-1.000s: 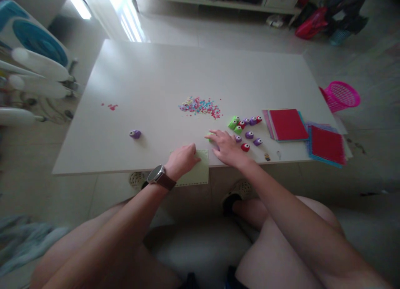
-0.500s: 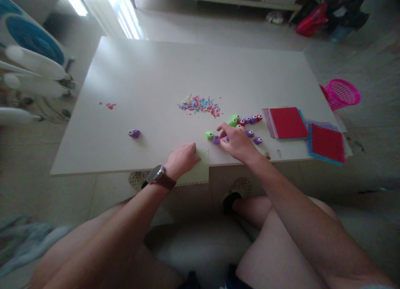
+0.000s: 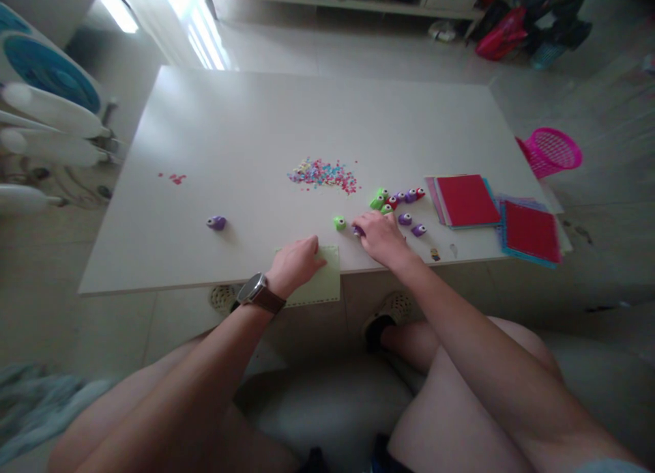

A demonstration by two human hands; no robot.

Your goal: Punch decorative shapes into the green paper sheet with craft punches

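Note:
My left hand (image 3: 295, 267), with a watch on its wrist, is closed on a light green sheet of paper (image 3: 327, 282) at the table's front edge. Small notches run along the sheet's lower edge, which hangs past the tabletop. My right hand (image 3: 379, 237) has its fingers around a small purple craft punch (image 3: 358, 231), partly hidden by the fingers. Just left of it stands a green craft punch (image 3: 340, 223). Beyond the right hand sit several more green, red and purple punches (image 3: 411, 196). Another purple punch (image 3: 216, 223) lies alone to the left.
A heap of coloured paper confetti (image 3: 325, 174) lies mid-table, with a few red bits (image 3: 177, 179) far left. Two stacks of coloured paper (image 3: 468, 200) lie at the right, one overhanging the edge. A pink basket (image 3: 555, 149) stands beyond the white table (image 3: 245, 118).
My right hand has closed around the purple punch beside the green one and turned it. The left hand stays on the green sheet. The whole view has shifted slightly.

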